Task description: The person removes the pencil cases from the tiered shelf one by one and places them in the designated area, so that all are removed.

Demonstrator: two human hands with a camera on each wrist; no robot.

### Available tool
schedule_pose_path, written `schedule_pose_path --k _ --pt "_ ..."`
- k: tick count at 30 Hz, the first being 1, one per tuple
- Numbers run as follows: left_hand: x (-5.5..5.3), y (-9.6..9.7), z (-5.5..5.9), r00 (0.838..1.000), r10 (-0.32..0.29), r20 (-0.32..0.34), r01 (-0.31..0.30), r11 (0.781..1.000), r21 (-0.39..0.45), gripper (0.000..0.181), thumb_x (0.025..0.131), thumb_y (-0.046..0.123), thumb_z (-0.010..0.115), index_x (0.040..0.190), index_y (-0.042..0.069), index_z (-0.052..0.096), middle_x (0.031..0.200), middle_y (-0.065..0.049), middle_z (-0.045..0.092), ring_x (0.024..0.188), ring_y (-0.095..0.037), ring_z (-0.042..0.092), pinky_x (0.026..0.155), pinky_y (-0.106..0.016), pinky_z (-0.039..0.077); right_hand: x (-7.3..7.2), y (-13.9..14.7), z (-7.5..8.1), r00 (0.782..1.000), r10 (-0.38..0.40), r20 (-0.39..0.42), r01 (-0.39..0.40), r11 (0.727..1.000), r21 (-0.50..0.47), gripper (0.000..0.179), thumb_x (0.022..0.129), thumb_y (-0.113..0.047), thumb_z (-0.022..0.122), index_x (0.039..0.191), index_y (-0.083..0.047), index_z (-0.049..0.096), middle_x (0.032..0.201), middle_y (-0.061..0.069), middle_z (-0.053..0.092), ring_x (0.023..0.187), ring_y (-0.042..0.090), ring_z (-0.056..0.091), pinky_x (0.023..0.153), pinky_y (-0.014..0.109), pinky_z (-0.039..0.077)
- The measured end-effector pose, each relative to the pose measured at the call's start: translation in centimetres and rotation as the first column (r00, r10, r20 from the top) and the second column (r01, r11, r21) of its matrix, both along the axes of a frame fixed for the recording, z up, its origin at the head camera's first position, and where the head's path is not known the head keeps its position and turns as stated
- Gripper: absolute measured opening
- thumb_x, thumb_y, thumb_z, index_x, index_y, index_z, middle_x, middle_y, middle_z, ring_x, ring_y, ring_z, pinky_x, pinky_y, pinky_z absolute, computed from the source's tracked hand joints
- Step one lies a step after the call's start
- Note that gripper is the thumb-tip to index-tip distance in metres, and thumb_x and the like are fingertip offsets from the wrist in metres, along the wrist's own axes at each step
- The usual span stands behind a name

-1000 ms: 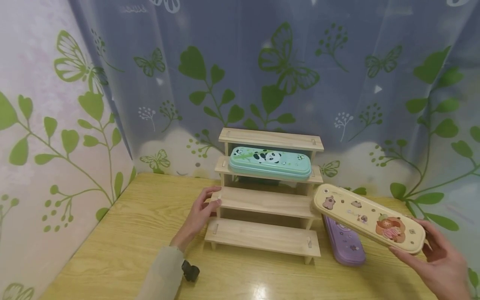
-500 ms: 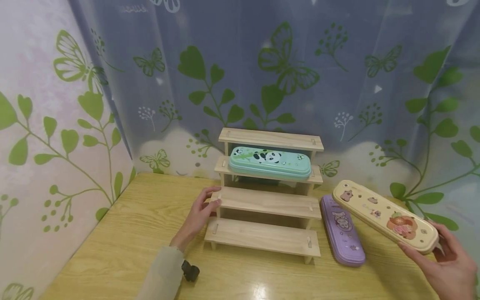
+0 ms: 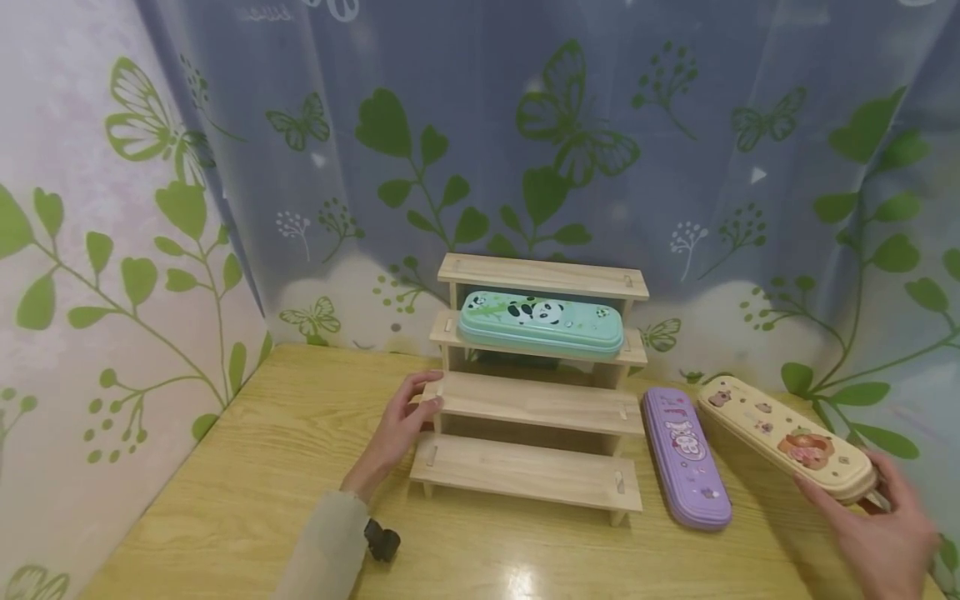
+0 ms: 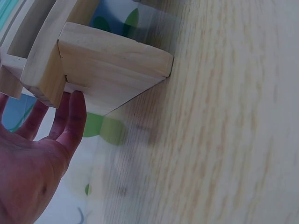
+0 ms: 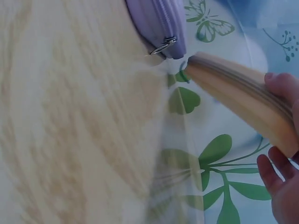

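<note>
My right hand [image 3: 888, 529] grips a pale yellow zip pencil case [image 3: 787, 437] by its near right end. The case is tilted, its far end lower, beside a purple pencil case [image 3: 686, 458] lying on the table. In the right wrist view, the yellow case's side [image 5: 238, 91] shows between thumb and fingers. My left hand [image 3: 401, 429] holds the left end of a step on a tiered wooden stand [image 3: 532, 404], thumb in front and fingers behind. A mint-green panda pencil case [image 3: 540, 323] lies on the stand's second step from the top.
A wooden table [image 3: 300, 483] carries everything. Behind it hangs a blue curtain [image 3: 480, 150] with leaf and butterfly prints, and a similar pale cloth [image 3: 112, 275] covers the left side. A small black object [image 3: 382, 540] sits at the left sleeve's cuff.
The yellow pencil case has moved right and lower, away from the stand, uncovering the purple case. My left hand keeps its place on the stand.
</note>
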State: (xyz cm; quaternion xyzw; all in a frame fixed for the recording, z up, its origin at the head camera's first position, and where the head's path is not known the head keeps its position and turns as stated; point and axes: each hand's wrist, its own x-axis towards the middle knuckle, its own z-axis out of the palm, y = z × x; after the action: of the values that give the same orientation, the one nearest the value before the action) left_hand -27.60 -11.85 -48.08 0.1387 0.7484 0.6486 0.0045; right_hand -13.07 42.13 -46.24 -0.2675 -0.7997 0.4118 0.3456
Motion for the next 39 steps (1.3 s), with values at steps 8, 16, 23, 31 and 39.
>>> schedule_pose_path --k 8,16,23,31,39 --pt "0.1 0.1 0.1 1.0 0.008 0.005 -0.008 1.0 -0.006 0.041 0.104 0.024 0.057 0.144 0.021 0.051 0.151 -0.015 0.043 0.108 -0.028 0.064 0.09 -0.043 0.06 -0.5 0.3 -0.4 0.987 -0.058 0.153 0.047 0.996 0.076 0.077 0.081 -0.024 0.086 0.148 -0.007 0.051 0.121 -0.009 0.053 0.086 -0.013 0.039 0.058 -0.002 0.034" --pt "0.0 0.0 -0.1 1.0 0.004 0.003 -0.004 1.0 0.0 0.04 0.105 0.023 0.056 0.144 0.02 0.051 0.146 -0.016 0.046 0.105 -0.023 0.064 0.089 -0.041 0.06 -0.2 0.9 0.1 0.907 0.073 0.415 -0.124 0.988 0.097 0.091 0.087 -0.035 0.079 0.15 0.012 0.033 0.145 0.037 0.041 0.123 0.058 0.051 0.065 0.012 0.04" --pt "0.0 0.1 0.1 1.0 0.003 -0.004 -0.003 1.0 -0.001 0.04 0.105 0.022 0.056 0.145 0.019 0.051 0.148 -0.016 0.045 0.106 -0.024 0.064 0.09 -0.043 0.06 0.5 1.1 -0.9 0.875 0.172 0.452 -0.253 0.959 0.126 0.084 0.083 -0.039 0.085 0.137 0.011 0.045 0.129 0.039 0.052 0.102 0.056 0.066 0.05 0.013 0.045" --pt "0.1 0.1 0.1 1.0 0.004 -0.002 -0.004 1.0 -0.003 0.04 0.105 0.022 0.056 0.144 0.019 0.05 0.149 -0.015 0.045 0.108 -0.025 0.063 0.09 -0.043 0.059 0.4 1.2 -1.4 0.764 0.15 0.628 -0.281 0.953 0.113 0.101 0.08 -0.062 0.08 0.137 0.012 0.043 0.125 0.039 0.061 0.103 0.046 0.069 0.072 0.039 0.049" --pt "-0.1 0.1 -0.1 1.0 0.007 -0.002 -0.007 1.0 0.008 0.04 0.104 0.021 0.057 0.144 0.019 0.051 0.149 -0.016 0.045 0.105 -0.023 0.064 0.089 -0.043 0.06 0.5 1.1 -1.2 0.752 0.164 0.638 -0.303 0.946 0.114 0.094 0.086 -0.061 0.074 0.137 0.012 0.045 0.127 0.039 0.06 0.113 0.053 0.062 0.082 0.051 0.054"
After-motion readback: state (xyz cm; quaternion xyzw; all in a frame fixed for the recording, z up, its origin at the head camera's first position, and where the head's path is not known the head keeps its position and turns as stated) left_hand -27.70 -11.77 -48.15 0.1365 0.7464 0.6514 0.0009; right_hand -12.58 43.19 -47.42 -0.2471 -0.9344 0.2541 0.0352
